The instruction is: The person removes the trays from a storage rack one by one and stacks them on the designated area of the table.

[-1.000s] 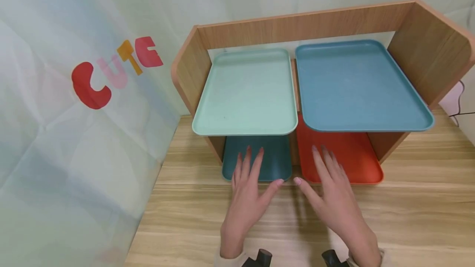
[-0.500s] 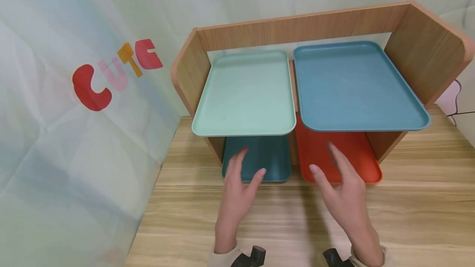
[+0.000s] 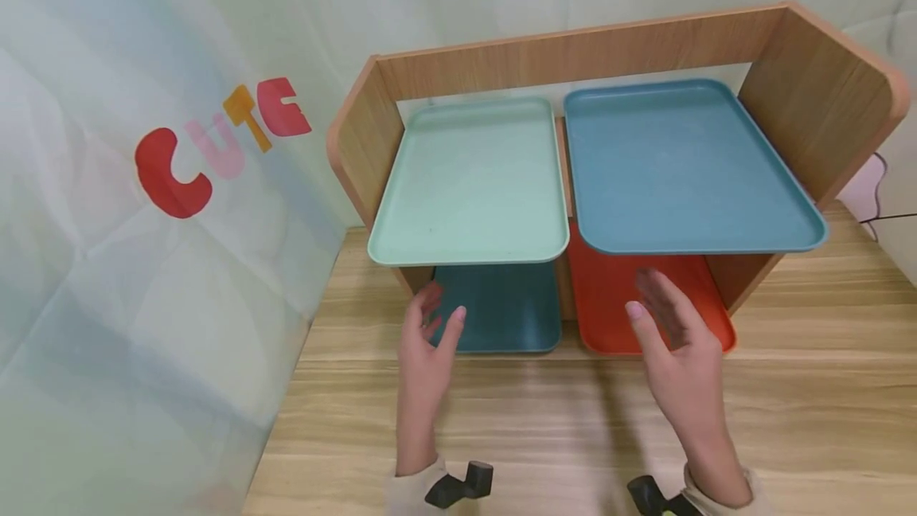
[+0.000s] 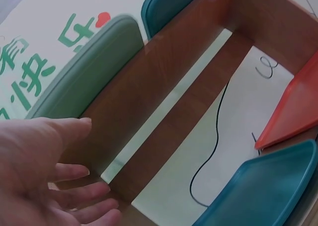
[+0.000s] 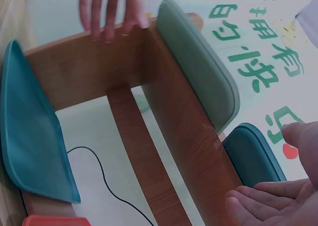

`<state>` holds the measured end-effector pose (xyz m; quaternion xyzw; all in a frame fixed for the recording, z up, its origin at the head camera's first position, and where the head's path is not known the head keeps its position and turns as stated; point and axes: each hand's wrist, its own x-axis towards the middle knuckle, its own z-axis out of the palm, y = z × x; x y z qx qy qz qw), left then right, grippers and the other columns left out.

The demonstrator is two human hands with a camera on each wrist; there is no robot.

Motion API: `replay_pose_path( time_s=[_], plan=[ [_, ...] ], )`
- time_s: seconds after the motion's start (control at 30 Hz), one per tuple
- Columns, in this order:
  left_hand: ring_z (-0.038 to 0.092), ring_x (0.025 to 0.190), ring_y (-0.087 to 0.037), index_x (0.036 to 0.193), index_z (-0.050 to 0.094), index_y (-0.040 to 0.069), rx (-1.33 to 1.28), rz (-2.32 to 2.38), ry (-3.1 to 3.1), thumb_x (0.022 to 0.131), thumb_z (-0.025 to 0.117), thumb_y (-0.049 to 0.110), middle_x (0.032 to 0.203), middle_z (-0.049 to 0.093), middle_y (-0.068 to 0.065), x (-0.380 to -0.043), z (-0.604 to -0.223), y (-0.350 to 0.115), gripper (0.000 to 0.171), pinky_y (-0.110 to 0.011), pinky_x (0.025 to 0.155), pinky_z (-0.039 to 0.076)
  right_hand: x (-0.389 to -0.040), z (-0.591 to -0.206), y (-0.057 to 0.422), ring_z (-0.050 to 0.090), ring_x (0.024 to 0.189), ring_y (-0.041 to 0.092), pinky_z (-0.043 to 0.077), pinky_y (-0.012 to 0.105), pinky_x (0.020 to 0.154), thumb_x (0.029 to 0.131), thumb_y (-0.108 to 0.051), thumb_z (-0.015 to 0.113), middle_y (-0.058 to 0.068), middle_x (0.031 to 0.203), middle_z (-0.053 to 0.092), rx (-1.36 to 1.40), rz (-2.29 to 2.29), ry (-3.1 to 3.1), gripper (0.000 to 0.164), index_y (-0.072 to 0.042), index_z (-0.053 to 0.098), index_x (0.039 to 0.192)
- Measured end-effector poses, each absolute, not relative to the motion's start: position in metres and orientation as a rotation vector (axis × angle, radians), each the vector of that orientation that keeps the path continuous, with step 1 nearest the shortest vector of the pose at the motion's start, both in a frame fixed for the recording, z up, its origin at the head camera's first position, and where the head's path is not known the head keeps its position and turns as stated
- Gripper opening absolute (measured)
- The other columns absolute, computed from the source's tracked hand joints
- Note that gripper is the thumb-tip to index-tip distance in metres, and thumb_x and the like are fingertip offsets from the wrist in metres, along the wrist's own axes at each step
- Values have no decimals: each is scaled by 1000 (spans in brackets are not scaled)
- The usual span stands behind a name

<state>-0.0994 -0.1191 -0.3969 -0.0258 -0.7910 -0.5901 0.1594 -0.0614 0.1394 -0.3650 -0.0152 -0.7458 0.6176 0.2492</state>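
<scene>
left hand point(image 3: 424, 345): grip open, fingers straight and loosely spread, holds nothing; hovers over the table point(image 3: 824, 420), just in front of the dark teal tray point(image 3: 505, 313), at its left front corner
right hand point(image 3: 680, 349): grip open, palm turned inward, fingers straight, holds nothing; over the front edge of the red tray point(image 3: 609, 301)
dark teal tray: lower left bay of the wooden rack point(image 3: 573, 54), flat on the table, just ahead of the left grip, not clearly touched
red tray: lower right bay, directly under and ahead of the right grip; contact cannot be told
mint tray point(image 3: 469, 181): upper level, above and beyond the left grip
blue tray point(image 3: 680, 166): upper level, above and beyond the right grip, overhangs the red tray
step in hand (judgement): both hands nearing the lower trays
doing it well (judgement): keep the hands low under the overhanging upper trays; take each tray by its front rim, thumb over, fingers under; pull straight out so the rack's divider isn't knocked
risk (judgement): knuckles bumping the mint or blue tray from below
</scene>
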Motion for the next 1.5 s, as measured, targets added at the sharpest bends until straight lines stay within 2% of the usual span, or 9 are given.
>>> replay_pose_path(
  time_s=[0.2, 0.4, 0.6, 0.8, 1.0, 1.23, 1.5],
  plan=[
    [47, 127, -31, 135, 43, 0, 98, -1711, -2184, 94, 62, 20, 134, 51, -16, -111, -400, -135, 50, -47, 108, 41, -63, -357, 145, 59, 116, 7, 47, 11, 94, 93, -8, 60, 4, 128, 63, -146, 1849, -1930, 41, -11, 55, 134],
    [49, 125, -29, 136, 44, 3, 212, -1676, -2138, 95, 59, 17, 132, 51, -14, -126, -399, -151, 46, -44, 106, 44, -67, -355, 150, 62, 111, 10, 49, 15, 95, 95, -10, 58, 4, 123, 65, -160, 1979, -1809, 37, -2, 56, 130],
    [48, 127, -28, 139, 42, 6, 248, -1662, -2125, 96, 59, 23, 134, 49, -14, -138, -400, -162, 50, -43, 109, 41, -72, -352, 155, 64, 109, 15, 51, 23, 95, 96, -12, 56, 8, 119, 66, -162, 2142, -1648, 37, 4, 54, 129],
    [47, 127, -29, 136, 44, 3, 261, -1681, -2099, 97, 57, 19, 133, 50, -15, -146, -394, -165, 44, -44, 110, 40, -76, -349, 161, 64, 110, 19, 51, 26, 96, 97, -15, 54, 10, 118, 66, -104, 2326, -1488, 41, 9, 50, 130],
    [47, 127, -27, 135, 44, 6, 243, -1668, -2098, 97, 55, 19, 132, 50, -12, -160, -404, -169, 41, -45, 109, 40, -78, -349, 167, 64, 111, 19, 51, 26, 97, 98, -19, 53, 9, 119, 66, -61, 2422, -1419, 40, 6, 51, 129],
    [50, 123, -25, 131, 48, 8, 217, -1640, -2101, 97, 54, 13, 127, 52, -9, -166, -405, -169, 35, -43, 107, 43, -83, -350, 172, 66, 109, 20, 52, 27, 96, 98, -16, 53, 9, 114, 70, -7, 2561, -1254, 28, 1, 61, 120],
    [53, 120, -29, 127, 53, 4, 161, -1590, -2106, 97, 53, 7, 124, 55, -13, -170, -404, -169, 30, -46, 105, 45, -87, -347, 177, 66, 108, 19, 52, 27, 96, 98, -14, 53, 8, 111, 71, 29, 2680, -1125, 23, -1, 64, 114]
  ],
)
